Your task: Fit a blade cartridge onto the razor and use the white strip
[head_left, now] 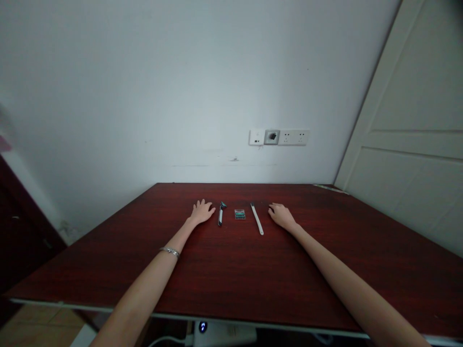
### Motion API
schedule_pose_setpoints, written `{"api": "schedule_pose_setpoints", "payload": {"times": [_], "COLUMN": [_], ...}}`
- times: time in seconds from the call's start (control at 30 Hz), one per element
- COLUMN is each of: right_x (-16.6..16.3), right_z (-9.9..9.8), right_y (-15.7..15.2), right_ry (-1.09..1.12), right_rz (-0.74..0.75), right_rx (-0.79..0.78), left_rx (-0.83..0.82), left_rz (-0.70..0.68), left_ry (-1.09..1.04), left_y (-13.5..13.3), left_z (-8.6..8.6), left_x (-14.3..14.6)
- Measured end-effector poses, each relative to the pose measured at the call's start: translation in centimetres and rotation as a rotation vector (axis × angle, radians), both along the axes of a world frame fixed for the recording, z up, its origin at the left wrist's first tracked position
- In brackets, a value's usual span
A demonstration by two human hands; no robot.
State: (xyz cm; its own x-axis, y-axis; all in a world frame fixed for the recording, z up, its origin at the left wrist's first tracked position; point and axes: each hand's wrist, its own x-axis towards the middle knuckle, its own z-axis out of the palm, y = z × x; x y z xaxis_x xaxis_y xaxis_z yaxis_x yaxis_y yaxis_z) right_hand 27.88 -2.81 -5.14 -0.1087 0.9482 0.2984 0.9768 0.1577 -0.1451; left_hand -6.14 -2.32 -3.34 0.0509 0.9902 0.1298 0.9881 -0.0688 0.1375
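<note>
My left hand lies flat on the dark red table with its fingers spread and nothing in it. Just to its right is a razor with a light and dark handle, its head pointing away from me. A small clear case with green razor cartridges inside sits in the middle. To the right of the case lies a slim white brush with a dark tip at the far end. My right hand rests palm down beside the brush, not touching it, fingers slightly curled and apart.
The dark red table meets a white wall at the back. Sockets are set in the wall above it. A pale panelled door leans in at the right. Under the front edge is a white device with a cable.
</note>
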Motion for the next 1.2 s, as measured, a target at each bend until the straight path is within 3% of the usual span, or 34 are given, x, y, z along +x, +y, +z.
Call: {"api": "schedule_pose_setpoints", "payload": {"times": [0.13,0.27,0.53,0.8,1.2], "right_x": [0.0,0.1,0.1,0.1,-0.2], "right_z": [-0.1,-0.3,-0.3,-0.2,0.9], "right_y": [0.0,0.0,0.2,0.1,-0.7], "right_ry": [0.008,0.009,0.001,0.006,0.057], "right_rz": [0.006,0.004,-0.009,-0.003,0.041], "right_rx": [0.007,0.024,-0.003,-0.002,0.039], "left_rx": [0.097,0.040,-0.003,-0.045,0.031], "left_rz": [-0.074,-0.089,-0.023,-0.053,-0.099], "left_ry": [-0.040,-0.066,0.048,0.018,-0.008], "left_y": [-1.0,-2.0,-2.6,-2.4,-3.2], "left_z": [2.4,3.6,2.5,2.0,3.0], "left_x": [1.3,3.1,4.5,4.7,5.5]}}
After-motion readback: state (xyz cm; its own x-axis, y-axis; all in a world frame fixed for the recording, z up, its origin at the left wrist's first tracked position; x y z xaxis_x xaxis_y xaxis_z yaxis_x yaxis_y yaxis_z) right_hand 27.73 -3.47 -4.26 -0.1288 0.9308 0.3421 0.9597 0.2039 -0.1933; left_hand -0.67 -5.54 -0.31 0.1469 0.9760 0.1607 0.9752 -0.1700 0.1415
